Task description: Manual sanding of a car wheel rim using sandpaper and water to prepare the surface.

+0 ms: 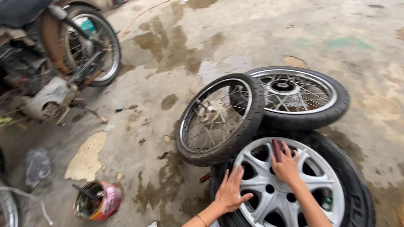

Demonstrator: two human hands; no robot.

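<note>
Your left hand (229, 191) lies flat, fingers spread, steadying the silver alloy wheel (290, 185) that's flat on the wet concrete floor (176, 50). Your right hand (286, 164) pinches a dark red pad (277, 149) against a spoke. Two spoked wheels (261, 109) lean on its far rim.

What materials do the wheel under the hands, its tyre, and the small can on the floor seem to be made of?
Wheel: probably cast metal alloy, silver painted, matt; thick moulded spokes suggest it.
Tyre: black rubber, dull, with raised lettering on the sidewall.
Can: likely thin metal, stained; a dark rim and a stick inside.
The right hand presses a dark reddish pad on the wheel; its material is unclear.
</note>
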